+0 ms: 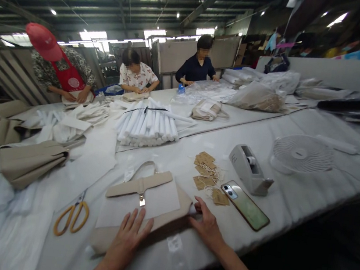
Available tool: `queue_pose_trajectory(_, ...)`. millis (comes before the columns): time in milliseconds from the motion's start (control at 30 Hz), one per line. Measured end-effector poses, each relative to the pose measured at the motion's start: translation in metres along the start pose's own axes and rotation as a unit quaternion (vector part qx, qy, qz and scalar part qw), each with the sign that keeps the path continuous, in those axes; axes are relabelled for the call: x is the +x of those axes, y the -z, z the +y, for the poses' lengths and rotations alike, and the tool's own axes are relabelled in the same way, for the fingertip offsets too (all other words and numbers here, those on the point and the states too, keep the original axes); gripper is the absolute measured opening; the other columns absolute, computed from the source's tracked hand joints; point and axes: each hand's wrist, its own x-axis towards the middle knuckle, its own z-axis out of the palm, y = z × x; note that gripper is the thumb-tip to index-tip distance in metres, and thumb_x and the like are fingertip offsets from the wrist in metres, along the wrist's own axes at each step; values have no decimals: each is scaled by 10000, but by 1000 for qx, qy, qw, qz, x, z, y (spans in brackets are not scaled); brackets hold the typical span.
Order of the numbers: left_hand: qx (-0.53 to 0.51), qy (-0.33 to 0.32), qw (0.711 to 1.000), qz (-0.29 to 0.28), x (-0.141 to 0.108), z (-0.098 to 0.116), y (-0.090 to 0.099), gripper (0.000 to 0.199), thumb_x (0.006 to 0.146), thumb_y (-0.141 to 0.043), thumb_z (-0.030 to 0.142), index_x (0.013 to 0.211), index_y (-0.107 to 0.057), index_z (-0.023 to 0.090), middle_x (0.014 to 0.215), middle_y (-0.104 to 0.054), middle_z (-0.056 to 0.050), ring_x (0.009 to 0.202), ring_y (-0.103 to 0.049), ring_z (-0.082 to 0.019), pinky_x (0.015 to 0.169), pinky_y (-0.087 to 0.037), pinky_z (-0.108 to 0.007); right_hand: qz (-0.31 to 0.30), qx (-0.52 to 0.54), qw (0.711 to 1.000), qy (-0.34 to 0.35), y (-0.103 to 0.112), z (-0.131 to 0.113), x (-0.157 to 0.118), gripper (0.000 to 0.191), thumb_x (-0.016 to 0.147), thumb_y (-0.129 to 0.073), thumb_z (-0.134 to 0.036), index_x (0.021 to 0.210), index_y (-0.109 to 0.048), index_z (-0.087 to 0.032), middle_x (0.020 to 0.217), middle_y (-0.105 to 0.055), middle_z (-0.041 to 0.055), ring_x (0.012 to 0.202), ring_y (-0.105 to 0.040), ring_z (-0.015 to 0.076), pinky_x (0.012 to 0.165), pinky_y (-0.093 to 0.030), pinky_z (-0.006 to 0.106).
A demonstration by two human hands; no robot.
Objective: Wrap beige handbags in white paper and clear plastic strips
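A beige handbag (163,223) lies in front of me, with a white sheet (161,197) under its T-shaped flap and gold clasp (142,199). Its handle (145,165) loops out at the far side. My left hand (130,234) rests flat on the near part of the bag, fingers stretched out below the clasp. At the bag's right end, my right hand (204,222) has thumb and fingers around a small white piece (193,208) sticking out of the corner; what it is I cannot tell. Yellow-handled scissors (72,218) lie left of the bag.
Right of the bag lie tan tags (206,171) with strings, a phone (246,205), a tape dispenser (250,171) and a fan (301,154). Beyond stands a bundle of white rolls (148,126). More bags (30,162) are at left. Several co-workers stand across the table.
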Motion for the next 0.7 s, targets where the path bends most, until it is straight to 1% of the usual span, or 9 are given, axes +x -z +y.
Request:
queue_pose_trajectory(100, -24, 7, 1000, -6, -1, -3, 1, 813, 763, -384, -37, 1469, -209, 327, 1510, -328, -106, 1365, -343, -295, 1051, -379, -451, -36, 9, 999, 6, 12, 3, 1, 740, 727, -692, -287, 1376, -340, -243, 1085, -615, 50, 908, -634, 193, 845, -535, 365)
queue_pose_trajectory(200, -30, 9, 999, -39, 0, -4, 3, 860, 734, -357, -79, 1470, -191, 333, 1511, -323, -100, 1383, -311, -282, 1067, -362, -450, -52, 15, 998, 14, 17, 1, 3, 830, 706, -720, -290, 1416, -293, -249, 1168, -587, 76, 947, -621, 204, 854, -533, 390)
queue_pose_trajectory(333, -24, 13, 996, -82, -1, -4, 5, 951, 654, -320, -137, 1466, -191, 341, 1509, -326, -84, 1390, -295, -267, 1086, -341, -449, -66, 19, 997, 37, 20, -6, 8, 849, 706, -726, -291, 1430, -284, -259, 1237, -551, 87, 987, -606, 207, 866, -530, 397)
queue_pose_trajectory(467, -27, 1, 997, -71, -4, -7, -2, 943, 658, -325, -132, 1467, -198, 336, 1510, -317, -91, 1381, -315, -275, 1081, -350, -455, -61, -2, 997, 51, 28, -12, 13, 848, 727, -714, -323, 1445, -268, -252, 1247, -549, 98, 998, -605, 213, 887, -520, 414)
queue_pose_trajectory(567, -31, -3, 998, -59, -4, -8, -4, 897, 696, -338, -116, 1463, -229, 334, 1504, -334, -101, 1378, -320, -287, 1067, -364, -457, -66, -22, 995, 76, 38, -23, 20, 870, 693, -754, -374, 1431, -321, -221, 1299, -529, 123, 1113, -560, 251, 966, -470, 439)
queue_pose_trajectory(633, -35, 9, 997, -72, -2, -5, 3, 851, 723, -352, -104, 1452, -272, 328, 1497, -345, -118, 1379, -315, -301, 1066, -355, -472, -84, -21, 990, 108, 41, -36, 27, 869, 649, -794, -404, 1397, -396, -209, 1343, -505, 138, 1216, -488, 291, 1038, -395, 475)
queue_pose_trajectory(700, -48, 20, 994, -98, 2, -3, 15, 783, 763, -379, -71, 1437, -307, 321, 1489, -354, -139, 1376, -314, -317, 1062, -343, -491, -121, -34, 979, 161, 38, -52, 37, 837, 631, -809, -421, 1361, -457, -215, 1386, -474, 145, 1272, -433, 323, 1074, -328, 520)
